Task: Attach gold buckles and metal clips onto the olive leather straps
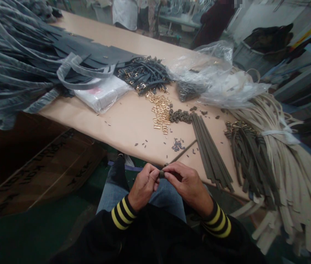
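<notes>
Both hands (143, 187) (188, 185) on one strap piece (161, 174)

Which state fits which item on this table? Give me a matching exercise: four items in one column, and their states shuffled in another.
Items:
1. Small dark piece
2. Gold metal fittings
3. Dark grey strips
4. Cream straps

States:
A. Bound with a white tie
B. Laid side by side on the table
C. Pinched between left hand and right hand
D. Lying loose in a heap

Pairs: 1-C, 2-D, 3-B, 4-A
</notes>
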The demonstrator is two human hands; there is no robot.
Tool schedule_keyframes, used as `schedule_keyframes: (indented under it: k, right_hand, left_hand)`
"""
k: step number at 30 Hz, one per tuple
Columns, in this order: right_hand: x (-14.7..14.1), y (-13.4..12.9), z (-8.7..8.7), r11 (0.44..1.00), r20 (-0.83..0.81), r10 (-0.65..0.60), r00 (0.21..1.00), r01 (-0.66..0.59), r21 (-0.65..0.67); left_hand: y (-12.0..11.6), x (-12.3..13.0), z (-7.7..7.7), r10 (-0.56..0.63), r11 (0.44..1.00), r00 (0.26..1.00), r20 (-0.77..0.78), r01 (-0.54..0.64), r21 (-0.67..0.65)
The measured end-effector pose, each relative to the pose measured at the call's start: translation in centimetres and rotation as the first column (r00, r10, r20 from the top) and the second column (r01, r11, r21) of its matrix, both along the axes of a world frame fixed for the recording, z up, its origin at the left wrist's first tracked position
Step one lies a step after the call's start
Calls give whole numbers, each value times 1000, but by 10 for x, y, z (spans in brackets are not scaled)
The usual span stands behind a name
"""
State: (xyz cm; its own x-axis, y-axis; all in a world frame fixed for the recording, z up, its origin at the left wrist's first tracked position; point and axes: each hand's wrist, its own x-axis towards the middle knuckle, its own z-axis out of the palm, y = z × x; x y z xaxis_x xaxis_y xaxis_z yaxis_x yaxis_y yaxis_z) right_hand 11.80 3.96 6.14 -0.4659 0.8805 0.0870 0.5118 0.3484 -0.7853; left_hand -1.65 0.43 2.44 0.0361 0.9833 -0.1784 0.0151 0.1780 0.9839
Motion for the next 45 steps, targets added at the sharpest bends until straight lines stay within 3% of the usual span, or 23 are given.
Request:
schedule_keyframes:
  k: [6,12,19,25,31,36,40,45]
  right_hand:
    - [-6,-3,-7,998,26,-31,999,33,-44]
    - [-8,-1,-15,945,-124,-112,986,68,-319]
    - [-5,3,-17,889,-215,-106,971,-4,-458]
    - [-1,6,-16,906,-141,-81,987,14,-423]
    - [-2,9,-8,955,-19,71,997,-74,-286]
    - [-7,14,-3,982,92,167,982,-157,-104]
    - [-9,18,-6,983,138,180,974,-172,-71]
    - [-9,18,-14,986,206,165,964,-159,-43]
  left_hand:
    - [-2,1,-10,8,998,999,-33,-6,60]
    - [2,-7,-7,-147,973,976,-162,172,156]
    - [5,-12,-3,-80,963,964,-254,140,229]
    - [6,-20,-4,-80,970,961,-265,137,202]
    - [5,-19,2,-143,959,929,-341,215,183]
    - [0,-12,0,-31,964,925,-378,128,234]
    - [0,-8,-5,48,977,923,-383,35,209]
    - [5,-5,-7,-1,992,904,-427,53,110]
